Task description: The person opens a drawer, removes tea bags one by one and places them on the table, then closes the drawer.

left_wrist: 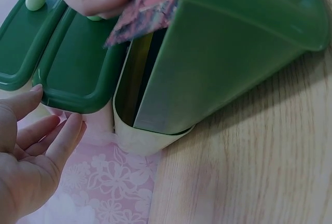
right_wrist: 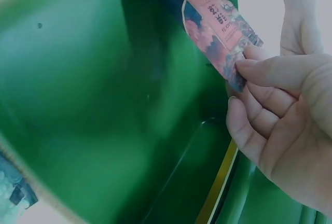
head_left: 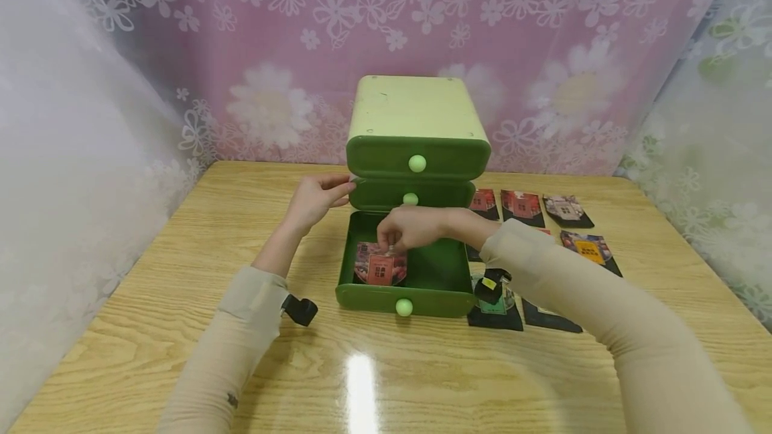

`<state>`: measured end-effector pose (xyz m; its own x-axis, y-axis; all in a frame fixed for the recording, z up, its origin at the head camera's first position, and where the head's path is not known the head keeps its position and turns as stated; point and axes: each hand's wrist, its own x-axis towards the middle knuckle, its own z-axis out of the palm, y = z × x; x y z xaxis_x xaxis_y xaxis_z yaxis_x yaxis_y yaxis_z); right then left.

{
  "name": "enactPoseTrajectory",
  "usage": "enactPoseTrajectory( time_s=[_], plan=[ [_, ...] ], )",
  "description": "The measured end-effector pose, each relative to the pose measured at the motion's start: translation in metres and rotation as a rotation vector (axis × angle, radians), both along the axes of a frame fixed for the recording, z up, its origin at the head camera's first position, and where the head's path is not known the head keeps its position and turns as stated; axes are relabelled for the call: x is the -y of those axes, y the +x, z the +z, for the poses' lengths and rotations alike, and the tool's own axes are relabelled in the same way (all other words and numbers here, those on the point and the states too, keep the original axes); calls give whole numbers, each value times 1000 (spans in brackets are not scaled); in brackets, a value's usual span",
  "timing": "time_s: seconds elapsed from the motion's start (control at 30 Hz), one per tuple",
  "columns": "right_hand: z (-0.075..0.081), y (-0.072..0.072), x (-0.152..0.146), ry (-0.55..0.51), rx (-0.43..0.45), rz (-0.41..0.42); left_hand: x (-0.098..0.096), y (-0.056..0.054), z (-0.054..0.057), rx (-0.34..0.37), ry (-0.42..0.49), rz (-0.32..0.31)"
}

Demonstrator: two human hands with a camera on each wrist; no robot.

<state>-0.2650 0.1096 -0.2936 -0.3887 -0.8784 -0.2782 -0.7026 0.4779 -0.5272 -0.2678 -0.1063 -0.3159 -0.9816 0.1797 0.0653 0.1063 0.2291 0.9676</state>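
Note:
A pink tea sachet (head_left: 381, 264) with dark printing is in the left part of the pulled-out bottom drawer (head_left: 369, 298). My right hand (head_left: 411, 227) pinches its upper edge between thumb and fingers. The right wrist view shows the sachet (right_wrist: 220, 29) tilted over the drawer's green floor. My left hand (head_left: 318, 201) is at the left end of the middle drawer (head_left: 381, 194). In the left wrist view its thumb and fingertips touch the rim of that drawer's front (left_wrist: 78, 60), the fingers fairly straight.
The cream cabinet (head_left: 416, 106) has a green top drawer (head_left: 380, 158) pushed in. Right of it, several sachets lie in rows, among them a red one (head_left: 522, 206), a pale one (head_left: 567, 209), an orange one (head_left: 591, 250) and a green one (head_left: 496, 313). A patterned curtain (head_left: 271, 45) hangs behind.

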Motion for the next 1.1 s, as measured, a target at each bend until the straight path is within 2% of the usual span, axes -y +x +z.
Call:
enactPoseTrajectory(
  time_s=[0.17,0.43,0.8,1.1],
  plan=[
    [3,6,-13,-57,-34,-44,-1,-1,-1,5,-5,2],
    [10,20,-36,-149,-121,-159,-1,-1,0,12,-4,-2],
    [17,31,-66,-242,-142,-294,-1,0,0,26,-4,6],
    [24,36,-97,-257,-289,-348,-1,0,1,24,21,-4]
  ],
)
